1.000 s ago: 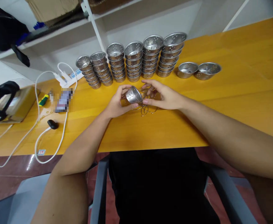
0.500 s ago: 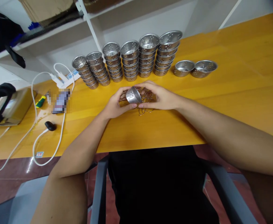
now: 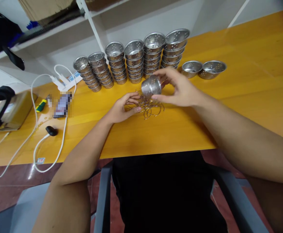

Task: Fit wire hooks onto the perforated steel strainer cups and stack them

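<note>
My right hand (image 3: 177, 89) grips a small perforated metal cup (image 3: 151, 86), tilted on its side above a loose heap of thin wire rings (image 3: 151, 108). At the heap's left edge, my left hand (image 3: 125, 108) has its fingers and thumb apart, with nothing seen between them. Behind my hands stand several stacks of perforated cups (image 3: 135, 64) in a row. Two single cups, a nearer one (image 3: 191, 69) and another (image 3: 212, 70), sit right of the stacks, just beyond my right hand.
On the left of the orange table (image 3: 122, 139) lie a phone (image 3: 63, 105), a black mouse (image 3: 51, 130), a green and yellow object (image 3: 41, 105), white cables and a power strip (image 3: 71, 82). A cardboard box (image 3: 22, 110) stands at the far left. Shelves rise behind.
My right hand has moved up and right with the cup, out of my left hand's fingers. My left hand stays by the rings, now apart from the cup. More of the rings shows.
</note>
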`<control>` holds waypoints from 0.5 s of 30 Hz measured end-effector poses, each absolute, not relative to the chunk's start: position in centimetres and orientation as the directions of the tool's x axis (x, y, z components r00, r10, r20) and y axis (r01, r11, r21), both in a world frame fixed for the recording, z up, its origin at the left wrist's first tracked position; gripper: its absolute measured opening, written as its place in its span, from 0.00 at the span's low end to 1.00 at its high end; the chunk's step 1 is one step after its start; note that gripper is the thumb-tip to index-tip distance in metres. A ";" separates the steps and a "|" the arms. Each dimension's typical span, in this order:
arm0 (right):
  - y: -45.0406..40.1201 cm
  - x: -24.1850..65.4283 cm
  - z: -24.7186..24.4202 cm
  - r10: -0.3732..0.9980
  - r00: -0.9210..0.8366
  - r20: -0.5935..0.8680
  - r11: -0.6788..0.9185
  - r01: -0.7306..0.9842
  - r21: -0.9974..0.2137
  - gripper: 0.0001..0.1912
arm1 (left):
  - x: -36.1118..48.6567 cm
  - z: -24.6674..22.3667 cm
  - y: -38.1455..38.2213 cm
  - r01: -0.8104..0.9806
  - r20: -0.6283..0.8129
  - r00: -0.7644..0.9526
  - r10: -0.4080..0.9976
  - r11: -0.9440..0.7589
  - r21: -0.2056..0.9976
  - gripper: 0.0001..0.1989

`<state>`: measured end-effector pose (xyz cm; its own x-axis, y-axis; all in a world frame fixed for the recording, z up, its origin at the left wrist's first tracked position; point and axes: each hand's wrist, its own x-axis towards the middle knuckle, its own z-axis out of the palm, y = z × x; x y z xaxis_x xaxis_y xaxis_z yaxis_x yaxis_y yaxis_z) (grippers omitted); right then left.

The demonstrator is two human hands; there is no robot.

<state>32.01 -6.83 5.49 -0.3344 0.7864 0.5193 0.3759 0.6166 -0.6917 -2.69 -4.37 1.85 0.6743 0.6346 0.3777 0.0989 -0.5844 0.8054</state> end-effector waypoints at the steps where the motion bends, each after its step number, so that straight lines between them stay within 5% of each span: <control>1: -6.6 32.9 5.7 0.804 -0.286 0.521 0.594 0.420 -0.686 0.48 | -2.7 1.9 -4.4 0.110 0.371 0.666 0.647 -0.578 0.809 0.35; 11: -4.4 37.5 6.4 0.846 -0.008 0.533 0.352 0.760 -0.546 0.42 | -2.7 1.3 -4.0 0.075 0.434 0.608 0.665 -0.592 0.802 0.30; 15: -4.8 38.9 8.0 0.899 0.108 0.425 0.159 0.824 -0.545 0.43 | -2.8 1.3 -3.8 0.087 0.416 0.598 0.685 -0.571 0.816 0.30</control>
